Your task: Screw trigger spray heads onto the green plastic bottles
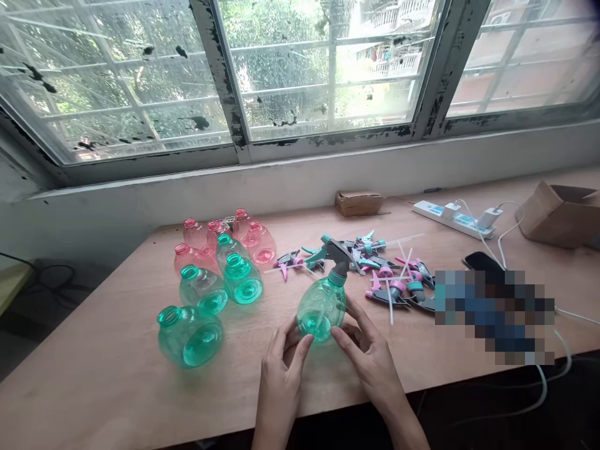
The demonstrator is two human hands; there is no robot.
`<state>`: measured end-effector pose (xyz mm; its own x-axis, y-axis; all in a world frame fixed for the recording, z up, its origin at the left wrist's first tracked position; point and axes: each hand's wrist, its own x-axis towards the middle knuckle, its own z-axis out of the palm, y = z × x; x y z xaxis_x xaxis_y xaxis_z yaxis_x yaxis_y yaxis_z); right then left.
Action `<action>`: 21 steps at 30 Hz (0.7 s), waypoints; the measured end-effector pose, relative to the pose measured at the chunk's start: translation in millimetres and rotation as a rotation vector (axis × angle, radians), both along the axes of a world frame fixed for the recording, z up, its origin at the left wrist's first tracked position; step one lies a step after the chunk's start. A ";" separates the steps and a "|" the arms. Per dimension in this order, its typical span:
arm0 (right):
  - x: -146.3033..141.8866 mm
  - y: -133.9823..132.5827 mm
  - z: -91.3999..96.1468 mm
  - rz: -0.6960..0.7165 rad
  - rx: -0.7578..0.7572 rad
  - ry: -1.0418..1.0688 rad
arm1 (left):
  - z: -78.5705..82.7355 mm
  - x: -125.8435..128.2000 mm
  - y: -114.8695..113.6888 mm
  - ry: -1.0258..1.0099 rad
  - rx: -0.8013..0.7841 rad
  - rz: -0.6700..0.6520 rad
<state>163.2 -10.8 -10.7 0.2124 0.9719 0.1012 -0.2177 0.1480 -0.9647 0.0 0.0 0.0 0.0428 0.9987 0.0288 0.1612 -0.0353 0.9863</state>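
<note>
Both my hands hold a clear green spray bottle tilted on the wooden table; a grey and teal trigger head sits on its neck. My left hand grips the bottle's base from the left, and my right hand grips it from the right. To the left lie several open green bottles with no heads, and pink bottles behind them. A heap of loose trigger heads in pink, teal and grey lies to the right.
A white power strip with plugged chargers and trailing white cables lies at the back right. A black phone, a brown cardboard box and a small flat carton sit near the window wall. A blurred patch covers something right of me.
</note>
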 end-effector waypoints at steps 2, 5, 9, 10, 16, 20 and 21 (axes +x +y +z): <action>-0.9 -1.0 2.7 0.001 0.001 -0.016 | -1.9 0.0 -0.1 0.081 0.041 0.039; -1.9 -2.0 5.5 -0.004 0.007 -0.049 | -1.5 -0.4 0.1 0.092 0.069 0.048; -2.0 0.3 -0.5 -0.004 0.008 -0.068 | 1.3 -1.8 0.1 -0.006 0.043 0.004; -1.9 1.1 -2.8 -0.010 0.010 -0.079 | 1.7 -2.2 0.0 -0.014 0.034 -0.001; -2.6 2.9 -8.0 -0.092 0.062 -0.204 | -2.9 -1.0 -0.6 -0.022 0.009 0.017; -4.2 2.2 -3.2 -0.077 0.047 -0.256 | -3.3 1.1 -1.8 0.046 0.041 0.049; -4.6 1.9 -2.0 -0.071 0.037 -0.262 | -2.3 1.4 -2.1 0.094 0.045 0.044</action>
